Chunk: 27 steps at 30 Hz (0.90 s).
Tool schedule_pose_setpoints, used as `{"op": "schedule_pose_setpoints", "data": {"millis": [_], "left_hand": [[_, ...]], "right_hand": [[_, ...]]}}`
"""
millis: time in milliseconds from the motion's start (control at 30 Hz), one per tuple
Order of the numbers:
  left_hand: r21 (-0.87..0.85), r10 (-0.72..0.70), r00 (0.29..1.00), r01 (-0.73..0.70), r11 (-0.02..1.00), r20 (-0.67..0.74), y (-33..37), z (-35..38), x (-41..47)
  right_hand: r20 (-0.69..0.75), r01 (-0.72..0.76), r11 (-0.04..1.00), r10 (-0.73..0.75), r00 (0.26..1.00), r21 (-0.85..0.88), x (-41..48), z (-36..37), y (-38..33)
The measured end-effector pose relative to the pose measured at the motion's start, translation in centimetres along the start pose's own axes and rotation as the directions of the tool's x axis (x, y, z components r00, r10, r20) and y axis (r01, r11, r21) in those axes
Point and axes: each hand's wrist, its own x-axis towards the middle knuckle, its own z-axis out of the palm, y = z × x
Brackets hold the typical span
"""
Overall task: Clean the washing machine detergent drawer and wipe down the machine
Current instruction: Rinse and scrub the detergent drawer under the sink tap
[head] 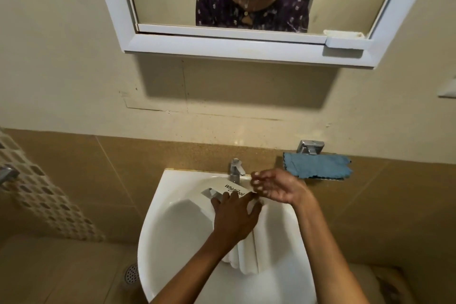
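Observation:
A white detergent drawer (249,252) lies lengthwise in the white washbasin (172,242), its Whirlpool front panel (233,190) facing up under the tap (237,170). My left hand (234,217) rests flat on top of the drawer, fingers spread toward the panel. Just beyond it my right hand (276,189) hovers at the panel's right end, palm turned inward and fingers loosely curled, with nothing visibly in it. No water can be seen running from the tap.
A blue cloth (318,166) lies on a small wall shelf right of the tap. A white-framed mirror cabinet (222,44) hangs above the basin. Tiled wall stands behind, and a floor drain (131,273) shows at the lower left.

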Motion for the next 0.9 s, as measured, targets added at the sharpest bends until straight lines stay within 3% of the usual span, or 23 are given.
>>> {"op": "schedule_pose_setpoints", "data": {"millis": [67,167,267,333,433,600,733,800,900], "left_hand": [[0.006,0.025,0.999,-0.025,1.0,0.045,0.0,-0.3,0.0],[-0.094,0.061,0.989,-0.048,0.994,0.133,-0.7,-0.2,0.5],[-0.309,0.033,0.991,0.008,0.951,0.128,-2.2,-0.4,1.5],[-0.406,-0.02,0.994,0.061,0.912,0.105,-3.2,-0.5,2.0],[-0.473,-0.057,0.997,0.073,0.878,0.049,-3.4,-0.2,2.1],[-0.499,-0.141,0.99,0.124,0.858,0.005,-4.1,-0.4,2.4],[-0.213,-0.328,0.941,0.305,0.928,-0.083,-7.0,-2.2,3.5],[-0.111,-0.397,0.918,0.395,0.912,0.0,-8.7,-3.2,4.0],[-0.185,-0.38,0.905,0.414,0.892,0.19,-10.3,-4.5,4.3]], "right_hand": [[-0.083,-0.043,0.935,0.014,0.996,-0.351,-0.2,2.1,-1.3],[-0.18,-0.073,0.759,-0.059,0.982,-0.647,-0.4,3.8,-2.3],[-0.342,-0.214,0.509,-0.172,0.924,-0.834,-0.4,3.3,-1.4],[-0.414,-0.314,0.446,-0.144,0.899,-0.838,-0.1,2.8,0.6],[-0.439,-0.348,0.646,0.021,0.898,-0.68,0.6,2.6,3.7],[-0.37,-0.184,0.876,0.006,0.929,-0.447,0.9,2.3,5.3],[-0.309,-0.198,0.908,0.081,0.948,-0.369,0.2,2.5,4.8],[-0.267,-0.169,0.92,0.074,0.961,-0.354,0.1,2.3,4.4],[-0.185,-0.106,0.935,0.045,0.982,-0.339,0.1,1.9,4.1]]}}
